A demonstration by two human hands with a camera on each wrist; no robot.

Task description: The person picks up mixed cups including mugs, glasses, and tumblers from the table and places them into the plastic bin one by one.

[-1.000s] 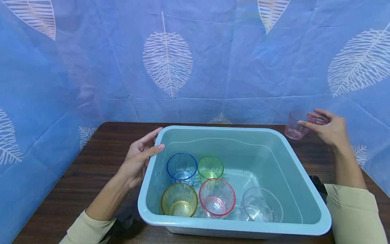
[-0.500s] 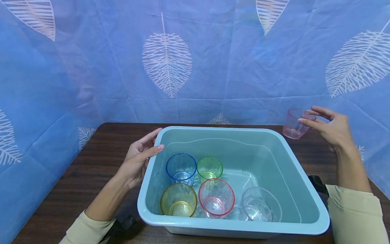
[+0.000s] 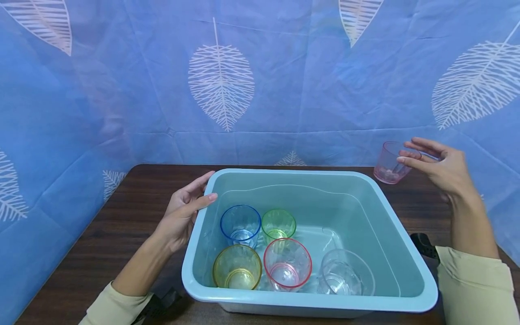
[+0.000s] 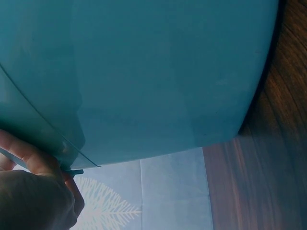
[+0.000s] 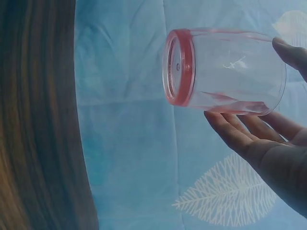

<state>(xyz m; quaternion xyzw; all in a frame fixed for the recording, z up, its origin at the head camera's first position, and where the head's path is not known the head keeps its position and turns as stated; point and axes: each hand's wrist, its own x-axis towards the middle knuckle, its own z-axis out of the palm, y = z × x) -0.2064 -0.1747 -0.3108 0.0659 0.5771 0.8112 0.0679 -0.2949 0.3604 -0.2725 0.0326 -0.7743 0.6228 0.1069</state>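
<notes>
My right hand [image 3: 443,169] pinches a pink-tinted clear cup [image 3: 387,164] near its rim, between thumb and fingers, at the table's back right. In the right wrist view the cup [image 5: 230,72] shows a reddish base ring, turned toward the tabletop with a gap in between. At the other side, my left hand [image 3: 184,212] grips the left rim of a light blue plastic basin [image 3: 308,174], thumb over the edge. The left wrist view shows mostly the basin's outer wall [image 4: 163,86], with the hand [image 4: 38,191] at its rim.
Inside the basin stand a blue cup [image 3: 240,223], a green cup [image 3: 279,222], a yellow cup [image 3: 237,268], a red-rimmed cup [image 3: 287,266] and a clear cup [image 3: 349,273]. The dark wooden table [image 3: 105,243] ends at a blue leaf-patterned cloth [image 3: 264,104].
My right hand has risen a little with the pink cup, which has drifted slightly left and now leans more. The left hand keeps its hold on the basin.
</notes>
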